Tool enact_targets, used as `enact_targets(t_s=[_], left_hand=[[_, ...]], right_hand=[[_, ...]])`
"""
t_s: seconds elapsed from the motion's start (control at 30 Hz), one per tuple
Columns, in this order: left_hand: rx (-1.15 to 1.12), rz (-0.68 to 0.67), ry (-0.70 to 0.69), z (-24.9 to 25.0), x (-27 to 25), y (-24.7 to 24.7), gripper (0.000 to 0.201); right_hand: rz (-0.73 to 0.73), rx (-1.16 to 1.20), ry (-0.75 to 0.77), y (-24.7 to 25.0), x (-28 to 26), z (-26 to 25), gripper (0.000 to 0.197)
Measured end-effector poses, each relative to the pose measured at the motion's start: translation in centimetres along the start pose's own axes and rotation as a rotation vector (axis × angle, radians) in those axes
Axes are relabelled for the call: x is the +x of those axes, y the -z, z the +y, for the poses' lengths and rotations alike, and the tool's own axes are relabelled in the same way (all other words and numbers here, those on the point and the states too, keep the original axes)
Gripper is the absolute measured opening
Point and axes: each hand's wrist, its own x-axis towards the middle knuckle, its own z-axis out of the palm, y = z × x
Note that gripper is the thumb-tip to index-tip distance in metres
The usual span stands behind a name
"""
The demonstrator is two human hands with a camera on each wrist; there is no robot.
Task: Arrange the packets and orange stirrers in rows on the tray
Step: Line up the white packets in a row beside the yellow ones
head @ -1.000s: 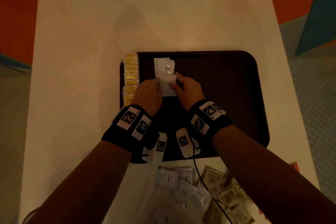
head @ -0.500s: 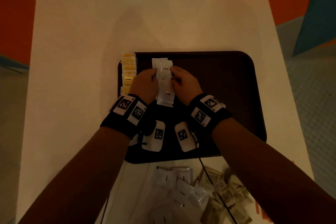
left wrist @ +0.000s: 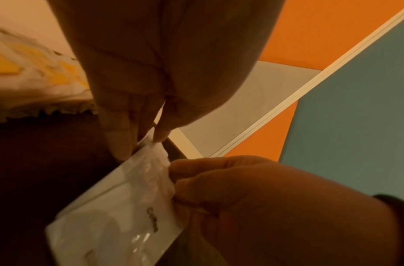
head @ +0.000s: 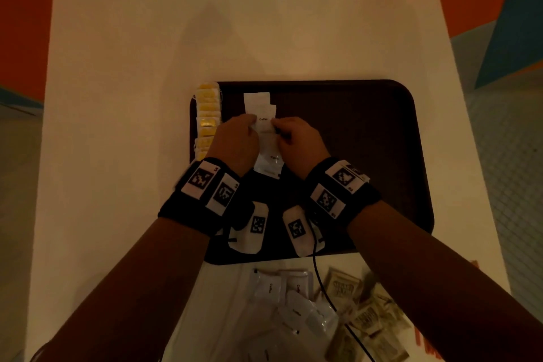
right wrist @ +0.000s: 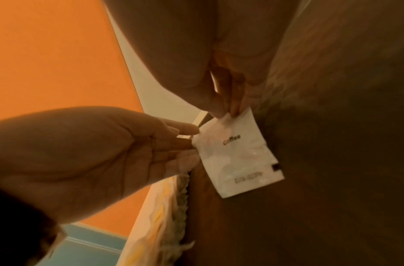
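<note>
Both hands on the white coffee packet (head: 268, 138) over the tray (head: 367, 138) in the column beside the yellow packets (head: 208, 114): left hand (head: 235, 142) pinches its left edge, right hand (head: 299, 144) pinches the top corner; versus 0.5 s ago, barely any shift.

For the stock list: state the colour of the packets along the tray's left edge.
Yellow and white packets, clearest in the head view.
</note>
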Motion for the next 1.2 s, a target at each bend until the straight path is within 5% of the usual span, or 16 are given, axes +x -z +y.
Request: enact_targets(t_s=[0.57, 0.9, 1.03, 1.2], left_hand=[[-0.088, -0.002, 0.025, -0.2, 1.0, 0.0, 0.041], [-0.063, 0.027, -0.004, -0.9, -1.2, -0.4, 0.041], [-0.101, -0.009, 0.022, -1.3, -2.6, -1.1, 0.043], [-0.216, 0.000, 0.056, -1.1, -2.6, -1.7, 0.042]], right_hand=[[0.015, 0.182, -0.007, -0.3, 0.5, -0.8, 0.046], [0.024, 0.025, -0.040, 0.5, -1.4, 0.5, 0.046], [-0.093, -0.154, -0.151, 0.0, -2.5, 1.4, 0.069], [-0.090, -0.147, -0.128, -0.8, -2.6, 1.0, 0.052]])
